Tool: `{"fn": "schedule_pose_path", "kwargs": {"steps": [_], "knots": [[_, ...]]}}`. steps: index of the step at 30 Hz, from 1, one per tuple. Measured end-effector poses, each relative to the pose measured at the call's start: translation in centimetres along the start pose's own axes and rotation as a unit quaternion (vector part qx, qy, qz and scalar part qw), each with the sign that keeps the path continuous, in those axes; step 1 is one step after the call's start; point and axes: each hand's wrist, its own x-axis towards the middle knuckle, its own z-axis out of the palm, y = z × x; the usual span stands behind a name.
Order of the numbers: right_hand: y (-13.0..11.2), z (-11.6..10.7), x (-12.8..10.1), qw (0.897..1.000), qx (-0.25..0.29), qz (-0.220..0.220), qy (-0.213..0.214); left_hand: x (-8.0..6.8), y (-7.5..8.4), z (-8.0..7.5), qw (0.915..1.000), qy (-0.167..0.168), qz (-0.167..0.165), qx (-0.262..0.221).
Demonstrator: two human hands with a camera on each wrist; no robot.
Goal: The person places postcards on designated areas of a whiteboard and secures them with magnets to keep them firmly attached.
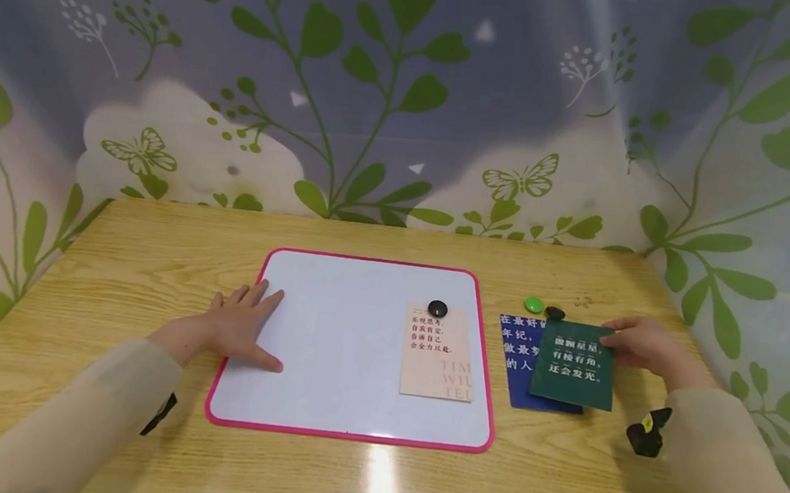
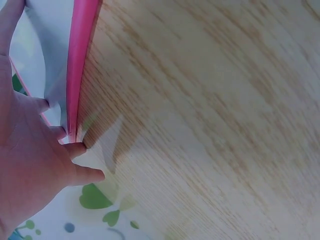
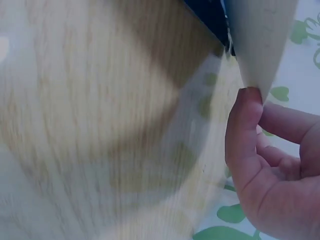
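Observation:
My right hand (image 1: 636, 344) pinches the right edge of a dark green card (image 1: 572, 378) with white lettering. In the right wrist view the pale back of the green card (image 3: 265, 35) rises from between thumb and fingertip. Partly under it in the head view lies a dark blue card (image 1: 521, 384). My left hand (image 1: 236, 325) rests with spread fingers at the left edge of a pink-framed whiteboard (image 1: 342, 337). In the left wrist view some fingers reach past the pink frame (image 2: 75, 75). A beige card (image 1: 425, 370) lies on the board's right side, a round black magnet (image 1: 437, 309) at its top.
Right of the board, behind the cards, lie a green magnet (image 1: 534, 304) and a black magnet (image 1: 555, 314). The wooden table (image 1: 171, 247) meets a leaf-patterned curtain (image 1: 375, 156) at the back and sides.

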Motion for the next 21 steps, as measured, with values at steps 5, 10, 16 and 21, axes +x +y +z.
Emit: {"fn": "schedule_pose_path", "kwargs": {"steps": [5,10,16,21], "knots": [[0.2,-1.0,-0.5,1.0,0.0,-0.009,-0.022,0.0,0.0,0.0,1.0,-0.004,-0.002,0.0],[-0.1,-1.3,-1.0,0.999,0.005,-0.009,-0.032,-0.1,0.2,-0.3,1.0,-0.003,0.0,-0.003],[-1.2,-0.1,-1.0,0.998,0.023,-0.021,-0.046,0.1,-0.2,0.0,1.0,-0.005,0.001,-0.004],[-2.4,1.3,-0.6,0.996,0.045,-0.031,-0.069,0.2,-0.2,0.1,1.0,-0.005,0.0,-0.002]]}}
